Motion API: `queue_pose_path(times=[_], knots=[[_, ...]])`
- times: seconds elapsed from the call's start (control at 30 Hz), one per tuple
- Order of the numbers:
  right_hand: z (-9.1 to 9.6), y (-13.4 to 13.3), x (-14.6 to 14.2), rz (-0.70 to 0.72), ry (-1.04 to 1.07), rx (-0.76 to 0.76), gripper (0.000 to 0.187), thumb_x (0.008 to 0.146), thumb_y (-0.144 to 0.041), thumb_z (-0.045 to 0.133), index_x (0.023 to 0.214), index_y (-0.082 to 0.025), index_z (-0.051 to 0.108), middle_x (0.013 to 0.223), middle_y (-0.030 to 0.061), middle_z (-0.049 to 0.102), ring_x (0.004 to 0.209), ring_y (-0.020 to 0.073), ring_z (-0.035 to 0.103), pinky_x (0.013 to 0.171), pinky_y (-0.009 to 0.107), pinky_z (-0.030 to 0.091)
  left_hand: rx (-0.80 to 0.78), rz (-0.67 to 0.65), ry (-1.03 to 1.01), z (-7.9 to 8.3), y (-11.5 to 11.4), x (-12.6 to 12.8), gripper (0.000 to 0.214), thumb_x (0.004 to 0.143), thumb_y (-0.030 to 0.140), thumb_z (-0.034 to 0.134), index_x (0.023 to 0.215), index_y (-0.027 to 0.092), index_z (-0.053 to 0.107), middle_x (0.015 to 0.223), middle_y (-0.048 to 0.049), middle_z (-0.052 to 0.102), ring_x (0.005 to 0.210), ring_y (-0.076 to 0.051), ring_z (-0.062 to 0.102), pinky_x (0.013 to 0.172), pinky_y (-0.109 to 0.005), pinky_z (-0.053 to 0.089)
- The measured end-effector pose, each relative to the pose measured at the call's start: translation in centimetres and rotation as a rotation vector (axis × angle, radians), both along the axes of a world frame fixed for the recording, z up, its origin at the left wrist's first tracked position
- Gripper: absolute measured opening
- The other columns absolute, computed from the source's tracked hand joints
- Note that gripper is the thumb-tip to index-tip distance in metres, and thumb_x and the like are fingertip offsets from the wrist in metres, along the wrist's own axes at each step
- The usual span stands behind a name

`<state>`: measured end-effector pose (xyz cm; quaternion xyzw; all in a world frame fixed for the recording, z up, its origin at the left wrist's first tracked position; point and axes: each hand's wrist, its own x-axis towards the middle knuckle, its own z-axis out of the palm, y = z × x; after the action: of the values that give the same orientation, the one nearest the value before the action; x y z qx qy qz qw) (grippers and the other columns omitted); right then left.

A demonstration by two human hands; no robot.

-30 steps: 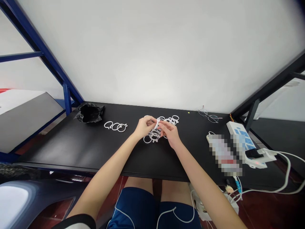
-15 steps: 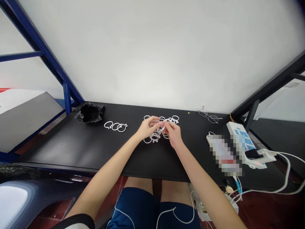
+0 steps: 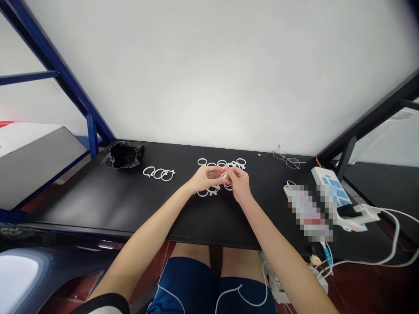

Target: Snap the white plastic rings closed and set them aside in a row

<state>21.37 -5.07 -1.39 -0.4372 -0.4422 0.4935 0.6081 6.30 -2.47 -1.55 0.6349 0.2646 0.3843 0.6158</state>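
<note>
My left hand [image 3: 205,178] and my right hand [image 3: 238,181] meet over a loose pile of white plastic rings [image 3: 212,190] on the black table. Between the fingertips of both hands is a white ring [image 3: 224,175], mostly covered by the fingers. The thumb and fingers of each hand are pinched together on it. Rings from the pile show behind and below the hands; part of the pile is hidden. To the left, apart from the pile, lie 3 white rings with small tabs [image 3: 160,173], overlapping; the leftmost one has a gap.
An opened black plastic bag [image 3: 123,155] stands at the back left. Eyeglasses [image 3: 288,160] lie at the back right. A blurred phone [image 3: 307,213] on a cable and a white power strip [image 3: 334,187] with plugs and cords are at the right. Blue metal posts [image 3: 92,135] flank the table's left side.
Both hands have stayed over the pile. My left fingers have stretched out and its thumb has lowered, so the white ring is more covered and turned between the fingertips.
</note>
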Motion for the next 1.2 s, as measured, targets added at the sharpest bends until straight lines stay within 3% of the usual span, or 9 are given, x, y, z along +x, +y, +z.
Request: queue_pose_path(times=[0.1, 0.23, 0.37, 0.57, 0.67, 0.73, 0.83, 1.0, 1.2], knots=[[0.1, 0.0, -0.1, 0.035, 0.043, -0.038, 0.035, 0.072, -0.054, 0.070, 0.066, -0.019, 0.063, 0.053, -0.0030, 0.055, 0.045, 0.0096, 0.048, 0.047, 0.025, 0.044, 0.043, 0.056, 0.055, 0.2, 0.1, -0.2, 0.046, 0.068, 0.039, 0.078, 0.102, 0.011, 0.066, 0.089, -0.0090, 0.070, 0.081, -0.019, 0.069, 0.078, -0.035, 0.056], [0.3, 0.3, 0.1, 0.026, 0.164, -0.123, 0.051, 0.075, -0.066, 0.060, 0.096, -0.019, 0.066, 0.061, -0.0018, 0.063, 0.043, 0.0111, 0.052, 0.044, 0.026, 0.046, 0.241, 0.358, 0.254, 0.1, 0.8, -0.9, 0.044, 0.066, 0.044, 0.078, 0.096, 0.013, 0.067, 0.089, -0.0081, 0.069, 0.081, -0.018, 0.065, 0.078, -0.033, 0.054], [0.3, 0.6, 0.3, -0.020, 0.176, -0.127, 0.051, 0.075, -0.067, 0.060, 0.088, -0.018, 0.066, 0.061, -0.0001, 0.064, 0.042, 0.0102, 0.052, 0.042, 0.025, 0.046, 0.518, 0.584, 0.564, -0.3, 1.3, -1.8, 0.038, 0.074, 0.043, 0.072, 0.101, 0.017, 0.066, 0.099, -0.0083, 0.066, 0.094, -0.021, 0.061, 0.088, -0.036, 0.048], [-0.1, 0.4, 0.0, -0.014, 0.136, -0.097, 0.050, 0.076, -0.066, 0.060, 0.081, -0.018, 0.067, 0.060, 0.0007, 0.063, 0.042, 0.0098, 0.052, 0.042, 0.024, 0.045, 0.601, 0.626, 1.024, -0.4, 1.1, -2.2, 0.038, 0.089, 0.042, 0.051, 0.118, 0.018, 0.059, 0.113, -0.0126, 0.062, 0.108, -0.029, 0.054, 0.096, -0.044, 0.040], [-0.2, 0.4, 0.0, -0.015, 0.124, -0.091, 0.050, 0.076, -0.067, 0.059, 0.080, -0.018, 0.067, 0.060, 0.0010, 0.063, 0.041, 0.0099, 0.052, 0.042, 0.025, 0.046, 0.558, 0.743, 1.229, -0.4, 1.1, -3.1, 0.040, 0.091, 0.035, 0.043, 0.124, 0.017, 0.055, 0.129, -0.0177, 0.054, 0.122, -0.034, 0.045, 0.104, -0.053, 0.031], [-0.2, 0.5, 0.1, -0.021, 0.114, -0.091, 0.050, 0.077, -0.068, 0.058, 0.080, -0.018, 0.067, 0.061, 0.0012, 0.063, 0.041, 0.0101, 0.052, 0.043, 0.026, 0.046, 0.450, 0.814, 1.346, -0.4, 1.5, -4.3, 0.041, 0.090, 0.028, 0.040, 0.128, 0.016, 0.052, 0.140, -0.0204, 0.044, 0.131, -0.038, 0.035, 0.105, -0.063, 0.025], [-0.2, 0.5, 0.1, -0.031, 0.110, -0.092, 0.050, 0.076, -0.067, 0.058, 0.079, -0.018, 0.067, 0.060, 0.0012, 0.063, 0.041, 0.0102, 0.052, 0.043, 0.026, 0.046, 0.247, 0.805, 1.409, -0.4, 2.2, -6.0, 0.045, 0.089, 0.027, 0.039, 0.130, 0.014, 0.050, 0.147, -0.0233, 0.034, 0.137, -0.043, 0.026, 0.100, -0.070, 0.025], [0.0, 0.4, 0.0, -0.027, 0.135, -0.102, 0.047, 0.076, -0.065, 0.061, 0.078, -0.018, 0.068, 0.060, 0.0006, 0.062, 0.042, 0.0098, 0.051, 0.043, 0.025, 0.046, 0.025, 0.662, 1.445, -0.1, 2.9, -6.9, 0.049, 0.084, 0.027, 0.043, 0.132, 0.017, 0.048, 0.150, -0.0231, 0.032, 0.134, -0.045, 0.030, 0.095, -0.070, 0.031], [0.1, 0.3, 0.0, -0.042, 0.134, -0.097, 0.047, 0.075, -0.064, 0.062, 0.077, -0.017, 0.068, 0.059, 0.0006, 0.063, 0.041, 0.0095, 0.051, 0.042, 0.025, 0.045, 0.131, 0.639, 1.478, -0.3, 2.8, -6.6, 0.053, 0.077, 0.017, 0.048, 0.129, 0.019, 0.050, 0.144, -0.0228, 0.040, 0.127, -0.043, 0.040, 0.091, -0.061, 0.039]])
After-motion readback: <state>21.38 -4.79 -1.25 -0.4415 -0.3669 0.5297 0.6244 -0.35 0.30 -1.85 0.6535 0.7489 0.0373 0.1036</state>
